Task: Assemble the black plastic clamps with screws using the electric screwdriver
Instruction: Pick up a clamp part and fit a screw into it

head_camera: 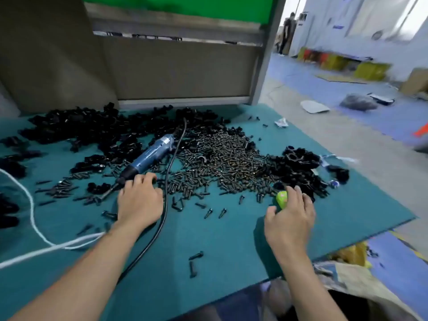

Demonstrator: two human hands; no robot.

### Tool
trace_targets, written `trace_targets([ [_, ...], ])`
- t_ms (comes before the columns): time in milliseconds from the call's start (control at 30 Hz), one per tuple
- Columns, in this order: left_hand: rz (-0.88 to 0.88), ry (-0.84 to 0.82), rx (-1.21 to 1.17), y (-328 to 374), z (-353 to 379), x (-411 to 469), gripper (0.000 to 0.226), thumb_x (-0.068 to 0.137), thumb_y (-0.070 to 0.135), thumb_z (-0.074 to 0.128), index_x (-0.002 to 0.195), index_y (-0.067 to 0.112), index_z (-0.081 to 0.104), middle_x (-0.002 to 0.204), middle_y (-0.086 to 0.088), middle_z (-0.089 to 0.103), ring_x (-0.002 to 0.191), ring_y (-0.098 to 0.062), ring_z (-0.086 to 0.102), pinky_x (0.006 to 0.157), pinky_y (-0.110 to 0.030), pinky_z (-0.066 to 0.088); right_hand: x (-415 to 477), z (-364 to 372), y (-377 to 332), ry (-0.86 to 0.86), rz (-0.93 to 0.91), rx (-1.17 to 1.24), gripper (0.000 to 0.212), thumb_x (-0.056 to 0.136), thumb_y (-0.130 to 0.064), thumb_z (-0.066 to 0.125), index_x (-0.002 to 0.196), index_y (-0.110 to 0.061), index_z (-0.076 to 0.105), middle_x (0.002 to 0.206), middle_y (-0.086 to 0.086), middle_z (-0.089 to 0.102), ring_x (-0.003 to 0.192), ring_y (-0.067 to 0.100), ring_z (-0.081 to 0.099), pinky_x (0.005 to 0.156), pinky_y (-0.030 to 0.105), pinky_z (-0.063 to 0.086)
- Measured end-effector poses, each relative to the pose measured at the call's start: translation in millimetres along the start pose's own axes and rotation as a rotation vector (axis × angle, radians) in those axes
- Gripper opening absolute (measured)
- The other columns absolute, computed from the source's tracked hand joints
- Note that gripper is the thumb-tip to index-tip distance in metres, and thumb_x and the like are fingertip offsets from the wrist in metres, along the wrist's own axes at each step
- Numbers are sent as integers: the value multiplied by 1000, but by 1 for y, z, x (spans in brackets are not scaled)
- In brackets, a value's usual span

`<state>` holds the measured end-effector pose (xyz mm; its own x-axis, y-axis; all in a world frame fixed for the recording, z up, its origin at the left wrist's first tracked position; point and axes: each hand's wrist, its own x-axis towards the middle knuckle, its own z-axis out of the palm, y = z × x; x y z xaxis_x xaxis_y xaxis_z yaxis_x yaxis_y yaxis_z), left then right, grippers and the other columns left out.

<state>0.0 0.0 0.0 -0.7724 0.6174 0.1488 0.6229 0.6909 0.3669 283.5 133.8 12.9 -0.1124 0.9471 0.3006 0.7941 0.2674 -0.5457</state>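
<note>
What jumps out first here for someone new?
The wide spread of dark screws in the middle of the green mat, with a heap of black clamps behind it to the left. The blue electric screwdriver lies between them, the left hand by its nose. The right hand is at a small lime-green object further right.

- The electric screwdriver (148, 158) lies on the worktop (208, 239), tip pointing near-left, so I'm placing everything off that.
- Behind it and to its left: the big heap of clamps (92, 128).
- Right of it: the screw pile (220, 165), with a smaller clamp heap (298, 167) further right.
- At its tip: the left hand (139, 200).
- Its cord (162, 216) runs to the near edge, just right of that hand.
- Well right and nearer: the right hand (289, 216), over a small object (281, 199).
</note>
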Motion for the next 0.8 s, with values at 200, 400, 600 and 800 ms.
trace_targets([
  [200,-21,6,7,-1,1,-1,31,105,31,46,133,24,56,143,-6,54,128,-30,47,109,-50,40,-7,-4,11,-10,120,105,42,93,-7,64,133,-12,53,135,11,58,116,33,57,94,41,48],
  [400,-30,0,-14,0,-1,-2,29,105,30,48,131,23,58,142,-5,55,128,-30,47,109,-51,40,-6,-2,15,-39,152,119,28,98,-11,60,125,-15,66,140,12,61,115,37,62,97,45,51],
  [600,-12,25,-18,-3,2,0,27,104,29,49,129,23,58,139,-5,56,124,-29,48,106,-50,42,-8,-4,12,-139,17,-204,45,104,-25,49,147,-13,55,160,2,47,152,26,34,113,47,42],
  [800,7,21,-84,0,-5,-3,28,105,28,49,131,22,60,138,-1,54,123,-23,46,105,-42,42,-28,19,-36,-169,-276,29,66,100,-7,55,161,-21,36,170,-7,24,158,9,4,129,32,6],
])
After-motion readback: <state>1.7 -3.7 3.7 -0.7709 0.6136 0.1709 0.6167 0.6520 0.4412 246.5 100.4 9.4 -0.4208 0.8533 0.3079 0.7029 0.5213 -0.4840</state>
